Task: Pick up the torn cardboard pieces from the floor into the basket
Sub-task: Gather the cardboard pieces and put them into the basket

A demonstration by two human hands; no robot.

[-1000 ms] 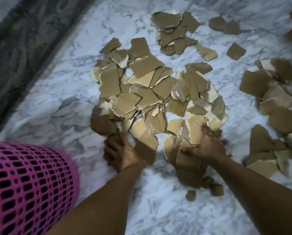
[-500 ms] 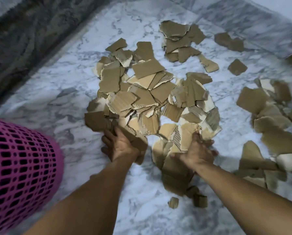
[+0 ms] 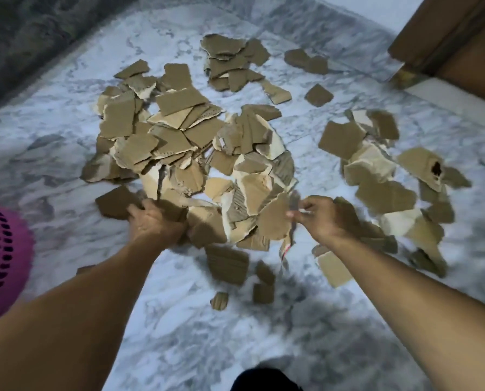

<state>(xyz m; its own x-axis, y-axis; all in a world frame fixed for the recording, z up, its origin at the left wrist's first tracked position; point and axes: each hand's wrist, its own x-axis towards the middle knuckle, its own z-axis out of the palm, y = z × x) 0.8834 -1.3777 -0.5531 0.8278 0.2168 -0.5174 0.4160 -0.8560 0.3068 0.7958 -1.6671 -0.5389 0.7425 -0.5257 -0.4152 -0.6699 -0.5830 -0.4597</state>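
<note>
Brown corrugated cardboard filled both grips: the fingers of the left hand (image 3: 154, 221) were curled down over dark pieces at the near left edge of the main heap (image 3: 190, 148), while the right hand (image 3: 324, 218) had thumb and fingertips pinched on the edge of a large torn piece (image 3: 275, 221), tilted up off the floor. Half a second earlier both hands lay flatter and closer together on the near edge of the heap; since then the right hand had shifted outward and lifted, and the near pieces had been drawn toward the person. A few small scraps (image 3: 264, 292) lay loose on the marble floor (image 3: 179, 334) just short of the hands. A second spread of pieces (image 3: 376, 170) sat to the right, well apart from the heap, and a smaller cluster (image 3: 233, 60) lay at the far side. The pink mesh basket (image 3: 1, 255) stood at the left edge of the view, near the left forearm, its opening out of view. Judgement: gathering was under way, no handful had yet gone toward the basket, and nearly all of the task remained
</note>
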